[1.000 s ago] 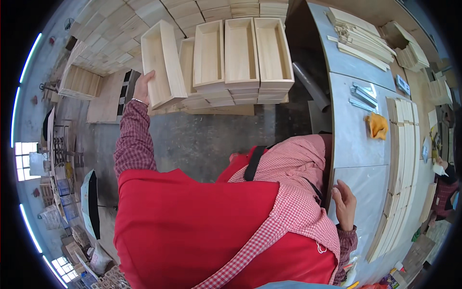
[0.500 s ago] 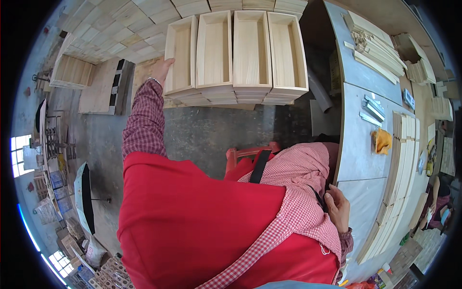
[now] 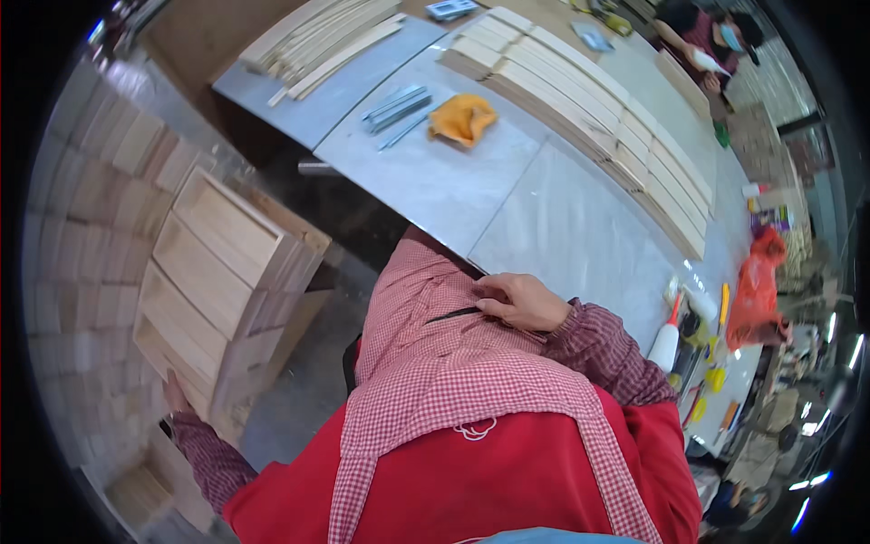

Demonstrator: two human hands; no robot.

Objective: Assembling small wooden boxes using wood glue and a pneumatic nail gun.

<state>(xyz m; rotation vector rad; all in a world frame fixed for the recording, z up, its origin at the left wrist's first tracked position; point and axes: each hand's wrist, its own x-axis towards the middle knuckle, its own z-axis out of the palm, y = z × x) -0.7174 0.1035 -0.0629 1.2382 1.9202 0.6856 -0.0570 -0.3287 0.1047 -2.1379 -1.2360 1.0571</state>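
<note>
At the left, my left hand (image 3: pixel 176 393) rests against the near end of a stack of shallow pale wooden boxes (image 3: pixel 201 288). Its fingers look stretched along the outer side of the end box, though blur softens them. My right hand (image 3: pixel 524 303) lies over my lap on the red checked apron (image 3: pixel 435 363), just beside the worktable edge. Its fingers are loosely bent and apart, with nothing visible in them. A dark slit or strap (image 3: pixel 453 315) shows on the cloth next to the fingertips.
The metal-topped worktable (image 3: pixel 544 213) carries an orange cloth (image 3: pixel 463 120), metal strips (image 3: pixel 397 109), loose wood strips (image 3: pixel 322 41) and a long row of wooden slats (image 3: pixel 589 113). A white glue bottle (image 3: pixel 666 343) and red bag (image 3: pixel 759 286) are at right. Another person (image 3: pixel 702 41) works beyond.
My view has swung right toward the worktable, so the boxes now appear at lower left. My left hand stays at the end box, and my right hand is still at my lap.
</note>
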